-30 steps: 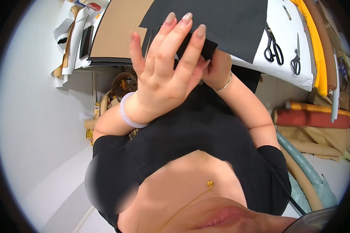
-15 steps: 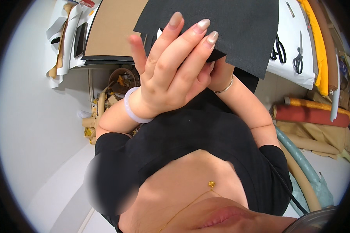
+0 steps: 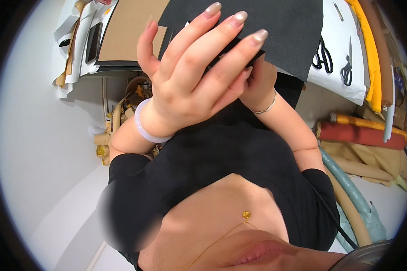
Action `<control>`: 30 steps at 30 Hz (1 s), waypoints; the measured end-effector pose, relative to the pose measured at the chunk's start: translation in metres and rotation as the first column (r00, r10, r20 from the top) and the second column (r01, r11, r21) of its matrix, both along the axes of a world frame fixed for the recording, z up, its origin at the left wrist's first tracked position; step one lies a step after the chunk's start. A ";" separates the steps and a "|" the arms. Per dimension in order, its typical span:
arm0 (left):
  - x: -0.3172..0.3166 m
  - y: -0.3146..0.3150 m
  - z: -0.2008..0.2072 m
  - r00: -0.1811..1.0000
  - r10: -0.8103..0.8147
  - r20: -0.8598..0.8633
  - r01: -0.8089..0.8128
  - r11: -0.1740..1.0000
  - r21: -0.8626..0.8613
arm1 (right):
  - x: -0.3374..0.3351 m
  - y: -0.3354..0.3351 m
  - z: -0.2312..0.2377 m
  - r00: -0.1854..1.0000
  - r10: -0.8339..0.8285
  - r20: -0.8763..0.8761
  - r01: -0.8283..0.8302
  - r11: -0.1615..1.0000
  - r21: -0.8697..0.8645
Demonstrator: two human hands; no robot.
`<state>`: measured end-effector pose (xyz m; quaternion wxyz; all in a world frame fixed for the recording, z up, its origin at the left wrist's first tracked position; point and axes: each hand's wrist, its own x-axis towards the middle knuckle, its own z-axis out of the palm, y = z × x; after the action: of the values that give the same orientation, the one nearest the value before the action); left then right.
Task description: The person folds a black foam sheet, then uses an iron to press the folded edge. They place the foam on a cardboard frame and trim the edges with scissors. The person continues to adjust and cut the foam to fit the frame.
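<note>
- Left hand (image 3: 185, 86): back toward the view, wearing a pale lilac bangle (image 3: 144, 124); its fingers are extended and spread, raised over the near edge of the tabletop (image 3: 339, 86).
- Right hand (image 3: 262, 86): just beyond the left, wearing a silver bracelet (image 3: 267, 106); its fingers are mostly hidden, so whether they grip cannot be told.
- Small black piece (image 3: 259, 57): between the hands, above the tabletop's near edge; largely covered by the left hand, it appears to have a straight edge.
- Large black sheet (image 3: 289, 36): behind the hands, reaching the near edge.
- Tan board (image 3: 126, 38): left of the sheet, near the front left corner; dark phone (image 3: 94, 43) beside it.
- Two pairs of scissors (image 3: 347, 72): right of the sheet, near the front right corner, apart.
- Yellow roll (image 3: 367, 54): along the right edge.
</note>
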<state>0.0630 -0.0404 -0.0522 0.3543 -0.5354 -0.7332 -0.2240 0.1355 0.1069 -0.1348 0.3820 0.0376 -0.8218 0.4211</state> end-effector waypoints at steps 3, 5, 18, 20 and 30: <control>-0.019 -0.013 0.002 0.997 -0.073 -0.013 0.073 0.996 0.057 | -0.002 -0.001 0.005 0.972 -0.060 -0.228 -0.002 0.965 -0.261; -0.034 -0.016 0.001 0.997 -0.075 -0.006 0.075 0.982 0.175 | -0.001 0.003 0.025 0.908 -0.113 -0.404 -0.025 0.947 -0.321; -0.085 -0.006 0.004 0.787 -0.576 0.220 0.485 0.799 0.355 | 0.023 0.024 0.131 0.990 -0.097 -0.106 0.144 0.681 0.718; -0.079 -0.010 0.020 0.823 -0.512 0.247 0.449 0.852 0.269 | 0.023 0.023 0.129 0.988 -0.113 -0.108 0.156 0.660 0.735; -0.093 -0.008 0.010 0.833 -0.547 0.086 0.496 0.805 0.325 | 0.029 0.027 0.127 0.993 -0.085 -0.088 0.122 0.703 0.701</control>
<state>-0.0298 -0.0482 -0.0425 0.2872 -0.6371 -0.5445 -0.4638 0.1646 0.1342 -0.0075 0.3818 0.1445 -0.9114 0.0528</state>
